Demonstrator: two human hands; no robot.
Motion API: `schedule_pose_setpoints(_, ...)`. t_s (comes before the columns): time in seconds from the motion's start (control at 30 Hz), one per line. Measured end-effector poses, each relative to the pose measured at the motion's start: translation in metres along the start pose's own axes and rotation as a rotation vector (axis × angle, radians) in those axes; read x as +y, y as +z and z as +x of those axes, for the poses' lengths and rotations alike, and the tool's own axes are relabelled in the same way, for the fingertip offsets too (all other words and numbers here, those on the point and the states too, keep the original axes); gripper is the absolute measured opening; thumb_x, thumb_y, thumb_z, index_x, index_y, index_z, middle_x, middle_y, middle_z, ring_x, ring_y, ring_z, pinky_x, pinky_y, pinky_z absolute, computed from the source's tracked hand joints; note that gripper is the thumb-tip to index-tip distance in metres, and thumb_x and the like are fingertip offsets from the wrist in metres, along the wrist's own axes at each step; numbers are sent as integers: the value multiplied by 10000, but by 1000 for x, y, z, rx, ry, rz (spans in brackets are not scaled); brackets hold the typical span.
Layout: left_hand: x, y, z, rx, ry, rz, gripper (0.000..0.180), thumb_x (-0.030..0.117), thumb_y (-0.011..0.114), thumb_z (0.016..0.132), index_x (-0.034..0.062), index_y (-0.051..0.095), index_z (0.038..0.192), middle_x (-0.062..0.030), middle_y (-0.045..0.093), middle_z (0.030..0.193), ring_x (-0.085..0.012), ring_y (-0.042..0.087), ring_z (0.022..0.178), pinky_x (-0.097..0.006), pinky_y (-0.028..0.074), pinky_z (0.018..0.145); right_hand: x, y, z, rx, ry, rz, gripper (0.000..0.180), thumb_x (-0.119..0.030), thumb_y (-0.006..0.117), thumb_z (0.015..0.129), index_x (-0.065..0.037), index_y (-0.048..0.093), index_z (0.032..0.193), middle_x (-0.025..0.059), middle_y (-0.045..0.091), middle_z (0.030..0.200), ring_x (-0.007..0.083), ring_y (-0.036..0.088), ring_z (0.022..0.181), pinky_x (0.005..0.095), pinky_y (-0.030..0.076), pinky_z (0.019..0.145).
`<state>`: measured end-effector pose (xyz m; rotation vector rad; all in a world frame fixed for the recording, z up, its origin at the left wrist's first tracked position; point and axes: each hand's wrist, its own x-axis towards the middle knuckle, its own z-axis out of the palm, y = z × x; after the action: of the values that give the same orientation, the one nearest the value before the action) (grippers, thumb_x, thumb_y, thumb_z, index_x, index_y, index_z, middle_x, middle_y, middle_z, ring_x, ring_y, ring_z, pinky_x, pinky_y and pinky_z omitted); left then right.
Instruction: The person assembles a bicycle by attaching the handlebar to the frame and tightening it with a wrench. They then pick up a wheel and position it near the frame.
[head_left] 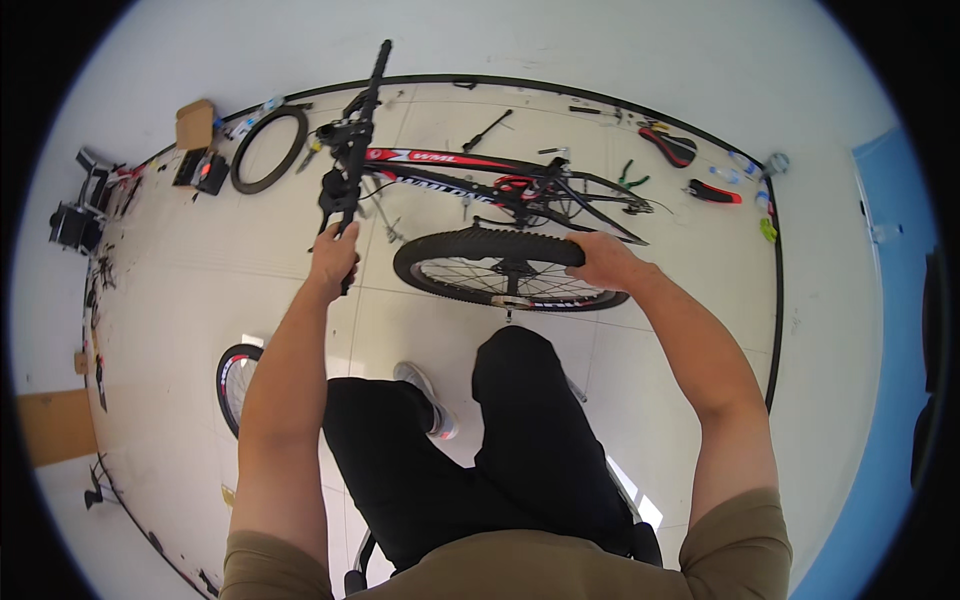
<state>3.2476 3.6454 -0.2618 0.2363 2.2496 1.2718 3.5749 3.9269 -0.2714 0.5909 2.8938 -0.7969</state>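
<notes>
My left hand [335, 262] is closed around the near end of the bicycle handlebar [371, 92], which stands at the left end of a black and red bike frame [440, 161]. With my right hand [605, 261] I grip the right side of a bicycle wheel [470, 243]. The wheel has a knobby black tyre, wire spokes and a hub, and it is tilted in front of my knees. It lies on the near side of the frame. The frame's rear end [600, 205] points right and holds no wheel.
A loose tyre [270, 150] and an open cardboard box [196, 126] lie at the far left. A second wheel [236, 385] is beside my left arm. A saddle [668, 147], green-handled pliers [630, 176] and bottles [728, 174] lie at the far right, near the wall.
</notes>
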Motion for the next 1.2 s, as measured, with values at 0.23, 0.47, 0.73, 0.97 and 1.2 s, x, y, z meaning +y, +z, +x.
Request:
schedule_pose_setpoints(0.23, -3, -8, 1, -42, -18, -2, 343, 377, 593, 945, 113, 547, 1160, -14, 495, 620, -118, 468, 467, -291, 380, 398, 51, -34, -107, -41, 337, 66, 312, -184, 722, 779, -41, 622, 1037, 190, 669, 890, 365, 637, 881, 431, 494, 783)
schedule_pose_setpoints(0.47, -13, -12, 4, -55, -31, 25, 377, 403, 576, 949, 109, 523, 1181, -14, 493, 606, -127, 473, 460, -300, 385, 395, 77, -32, -212, 47, 574, 91, 315, -175, 729, 753, -27, 624, 1010, 205, 669, 902, 386, 633, 900, 438, 493, 799)
schedule_pose_setpoints(0.73, -3, 13, -17, 43, 85, 132, 282, 347, 495, 989, 72, 500, 1053, 2, 424, 550, -121, 422, 406, -307, 362, 363, 92, 6, -243, 377, 900, 234, 313, -160, 665, 720, 33, 622, 962, 252, 671, 904, 395, 654, 906, 426, 518, 801)
schedule_pose_setpoints(0.97, 1, -5, -24, 114, -2, 62, 346, 359, 552, 960, 15, 513, 974, -6, 442, 562, -126, 405, 387, -315, 337, 347, 72, -8, -229, 470, 1078, 165, 342, -167, 637, 713, 37, 637, 988, 278, 673, 966, 423, 643, 972, 452, 511, 865)
schedule_pose_setpoints(1.2, -7, -29, -48, 142, -10, 71, 406, 358, 608, 936, -9, 540, 1094, 7, 439, 533, -105, 387, 372, -281, 288, 329, 116, -11, -264, 563, 1004, 432, 295, -104, 638, 681, 46, 625, 935, 239, 680, 862, 363, 675, 842, 418, 525, 791)
